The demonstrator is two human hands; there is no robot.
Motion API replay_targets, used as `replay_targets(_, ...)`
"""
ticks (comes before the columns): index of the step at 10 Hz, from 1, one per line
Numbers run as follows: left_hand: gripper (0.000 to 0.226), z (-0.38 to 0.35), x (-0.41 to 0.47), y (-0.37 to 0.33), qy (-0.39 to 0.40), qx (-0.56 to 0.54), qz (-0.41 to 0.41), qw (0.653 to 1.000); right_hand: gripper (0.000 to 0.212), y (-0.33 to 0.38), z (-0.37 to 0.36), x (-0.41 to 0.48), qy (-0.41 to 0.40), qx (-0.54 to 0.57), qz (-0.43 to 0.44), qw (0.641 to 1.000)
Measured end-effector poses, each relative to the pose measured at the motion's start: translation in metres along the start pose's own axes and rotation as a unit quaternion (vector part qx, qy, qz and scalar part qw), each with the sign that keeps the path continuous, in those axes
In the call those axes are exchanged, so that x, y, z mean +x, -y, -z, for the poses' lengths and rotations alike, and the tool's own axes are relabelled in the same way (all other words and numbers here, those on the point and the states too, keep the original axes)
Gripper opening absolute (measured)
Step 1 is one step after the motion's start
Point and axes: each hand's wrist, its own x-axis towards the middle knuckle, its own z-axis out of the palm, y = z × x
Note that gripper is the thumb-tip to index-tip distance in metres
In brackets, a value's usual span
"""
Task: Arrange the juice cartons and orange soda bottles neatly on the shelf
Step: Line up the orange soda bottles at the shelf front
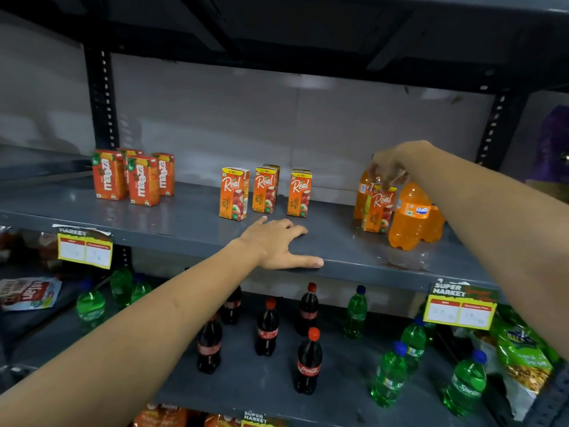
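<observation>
The grey shelf [184,217] runs across the middle of the frame, with a cluster of red mango cartons [135,177] at its left, apple juice cartons [264,191] spaced out at centre, and orange soda bottles [412,215] crowded at right around one stray apple carton [378,209]. The left hand [277,245] lies spread and flat on the shelf's front edge, bracing, while the right hand [391,167] reaches over the right-hand group, fingers bunched at the top of a rear bottle [363,192], though the grip itself is blurred. The sorting looks to be at the mixed cluster; next, that stray carton likely needs lifting out toward the centre row without knocking the bottles.
</observation>
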Motion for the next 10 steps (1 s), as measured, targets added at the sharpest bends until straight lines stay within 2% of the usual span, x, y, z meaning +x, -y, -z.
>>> replay_targets(1, 0.101, 0.001, -0.001, 0.009, 0.0, -0.005, -0.011, 1.0, 0.05, 0.004, -0.005, 0.0, 0.033, -0.048, -0.003, 0.998)
replay_targets(3, 0.104, 0.003, -0.007, 0.019, 0.006, 0.004, -0.014, 1.0, 0.053, 0.017, -0.001, -0.012, 0.049, -0.047, -0.003, 0.998)
replay_targets(4, 0.108, 0.006, -0.009, 0.024, 0.009, 0.01, -0.01, 1.0, 0.049, 0.029, 0.005, -0.012, 0.036, -0.02, 0.021, 0.999)
replay_targets(5, 0.113, 0.007, -0.011, 0.035, 0.011, 0.0, 0.002, 1.0, 0.04, 0.06, 0.015, -0.01, 0.034, 0.029, 0.081, 0.996)
replay_targets(7, 0.114, 0.004, -0.019, 0.048, 0.026, -0.053, 0.04, 0.997, 0.046, 0.116, 0.022, -0.002, 0.026, 0.03, 0.134, 0.99)
replay_targets(10, 0.102, 0.009, -0.053, 0.083, -0.009, -0.07, 0.065, 0.995, 0.056, 0.13, 0.015, 0.005, 0.001, 0.007, 0.137, 0.991)
